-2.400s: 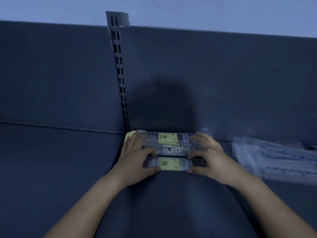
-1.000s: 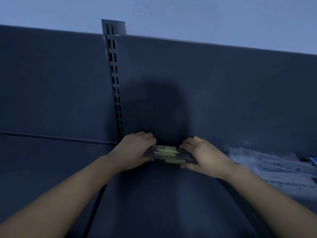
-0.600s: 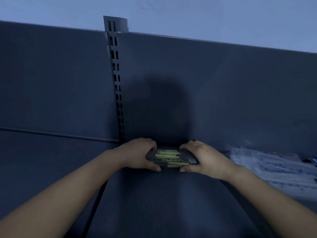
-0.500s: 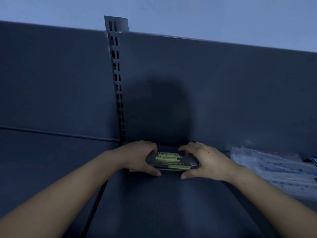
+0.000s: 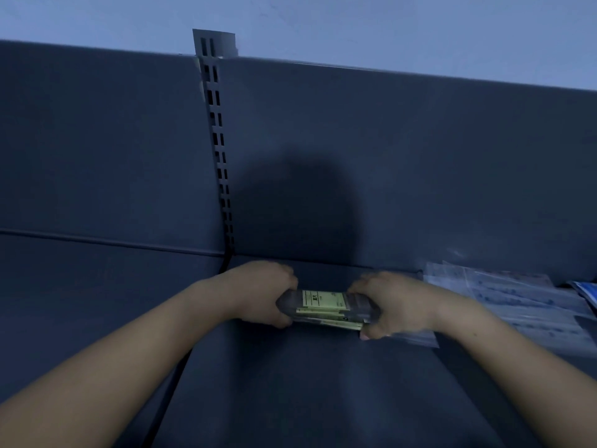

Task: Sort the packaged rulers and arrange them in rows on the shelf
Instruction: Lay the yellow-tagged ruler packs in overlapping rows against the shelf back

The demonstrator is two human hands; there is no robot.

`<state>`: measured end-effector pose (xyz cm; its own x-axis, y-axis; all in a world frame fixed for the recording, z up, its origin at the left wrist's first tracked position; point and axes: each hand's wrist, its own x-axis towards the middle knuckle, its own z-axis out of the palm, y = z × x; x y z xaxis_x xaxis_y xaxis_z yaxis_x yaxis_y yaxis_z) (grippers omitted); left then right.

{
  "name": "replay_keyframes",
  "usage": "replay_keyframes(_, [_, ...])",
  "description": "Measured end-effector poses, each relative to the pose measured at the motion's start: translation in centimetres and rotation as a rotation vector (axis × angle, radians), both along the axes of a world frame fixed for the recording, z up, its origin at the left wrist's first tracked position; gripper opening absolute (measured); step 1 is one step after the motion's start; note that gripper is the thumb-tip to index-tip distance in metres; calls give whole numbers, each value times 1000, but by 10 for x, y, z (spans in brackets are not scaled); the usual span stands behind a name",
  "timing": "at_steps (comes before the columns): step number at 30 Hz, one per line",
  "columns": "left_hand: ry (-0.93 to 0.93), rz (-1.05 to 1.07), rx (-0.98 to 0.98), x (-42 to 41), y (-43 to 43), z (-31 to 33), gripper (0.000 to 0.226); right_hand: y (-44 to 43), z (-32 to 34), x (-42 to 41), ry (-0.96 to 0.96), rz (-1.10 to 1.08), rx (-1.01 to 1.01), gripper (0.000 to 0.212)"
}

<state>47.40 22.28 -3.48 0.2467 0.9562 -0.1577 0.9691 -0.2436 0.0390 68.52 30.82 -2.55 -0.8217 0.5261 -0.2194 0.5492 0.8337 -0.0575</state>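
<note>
Stack of packaged rulers (image 5: 326,307): clear sleeves with yellow-green label cards, laid flat one on another, long axis running left to right. The top card carried dark print, too small to read. The stack sat over the rear part of the shelf deck (image 5: 290,389), short of the back panel (image 5: 420,163) and just right of the foot of the slotted upright (image 5: 219,150). The light was dim, so it could not be told whether the stack rested on the deck or was raised slightly off it.

Left hand (image 5: 261,297): clasped the left end of the stack, fingers curled over the top edge, thumb at the front. Right hand (image 5: 392,305): clasped the right end likewise, thumb tip at the lower front corner. Both forearms were bare and reached in from the bottom of the frame. A loose clear sleeve end (image 5: 416,338) stuck out on the deck from beneath the right hand.

To the right, apart from the held stack, a loose pile of clear-bagged rulers (image 5: 517,299) lay spread against the back panel. Beyond it, at the frame edge, was a corner of a blue item (image 5: 587,291), not identifiable.

A rounded shadow (image 5: 290,205) fell on the back panel above the hands. The adjoining shelf bay (image 5: 80,286) lay left of the upright. A pale wall (image 5: 355,24) showed above the panel.
</note>
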Motion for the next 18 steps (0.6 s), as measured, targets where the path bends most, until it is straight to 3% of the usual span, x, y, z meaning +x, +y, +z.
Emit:
replay_keyframes(2, [-4,11,4,2,-2,1,40,-4,3,0,20,7,45,40])
replay_keyframes(7, [-66,56,-18,7,-13,2,41,-12,3,11,13,-12,-22,52])
replay_keyframes(11, [-125,125,-93,9,-21,1,44,-18,1,14,14,-12,-4,46])
replay_keyframes(16, [-173,216,-242,15,-30,5,40,-16,6,32,80,-55,-191,63])
replay_keyframes(18, [-179,224,-242,17,-34,5,34,-14,7,41,51,-67,-194,57])
